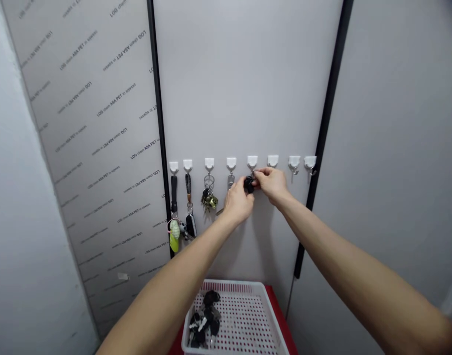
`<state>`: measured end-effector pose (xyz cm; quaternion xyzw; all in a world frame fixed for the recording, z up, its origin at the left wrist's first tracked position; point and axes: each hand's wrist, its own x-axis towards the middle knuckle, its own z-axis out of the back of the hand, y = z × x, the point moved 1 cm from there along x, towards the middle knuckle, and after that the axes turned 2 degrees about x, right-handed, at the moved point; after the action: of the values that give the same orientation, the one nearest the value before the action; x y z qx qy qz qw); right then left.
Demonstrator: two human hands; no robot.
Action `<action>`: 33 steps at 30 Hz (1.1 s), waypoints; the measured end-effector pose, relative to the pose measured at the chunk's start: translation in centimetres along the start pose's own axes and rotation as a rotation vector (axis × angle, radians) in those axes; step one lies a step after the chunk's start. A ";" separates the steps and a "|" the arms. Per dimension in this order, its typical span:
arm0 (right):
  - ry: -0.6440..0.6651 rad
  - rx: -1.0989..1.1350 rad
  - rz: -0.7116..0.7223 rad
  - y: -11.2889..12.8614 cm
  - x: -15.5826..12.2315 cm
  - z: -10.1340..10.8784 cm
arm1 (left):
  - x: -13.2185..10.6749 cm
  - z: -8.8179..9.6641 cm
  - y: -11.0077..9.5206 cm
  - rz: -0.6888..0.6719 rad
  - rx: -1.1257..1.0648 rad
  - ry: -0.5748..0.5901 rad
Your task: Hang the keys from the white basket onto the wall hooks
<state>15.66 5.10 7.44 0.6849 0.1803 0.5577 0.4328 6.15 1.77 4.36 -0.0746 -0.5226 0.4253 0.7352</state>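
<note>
Both hands are raised to a row of white wall hooks. My left hand [239,201] is closed at the left side of a black key bunch [249,184], just below the fifth hook [252,161] from the left. My right hand [272,183] pinches the top of the same bunch close to that hook's metal part; whether the ring is over the hook cannot be made out. Behind my left hand a metal key holder [231,180] hangs from the fourth hook, partly hidden. A ring of brass and black keys [209,199] hangs on the third hook.
Left hooks carry a black strap keychain [174,192] with green charms and a braided keychain [189,187] with a dark fob. Bare hooks [294,162] are at right. Below, a white perforated basket [244,286] holds several dark keys [205,320] on a red surface [281,315].
</note>
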 end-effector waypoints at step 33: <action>0.782 -0.605 -0.162 -19.2 -21.8 -2.8 | -19.9 -3.7 15.7 0.350 0.428 0.581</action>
<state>10.80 1.05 -21.06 0.2520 0.2117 0.7648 0.5538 -1.21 -1.16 -19.94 -0.1247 -0.1721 0.6044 0.7678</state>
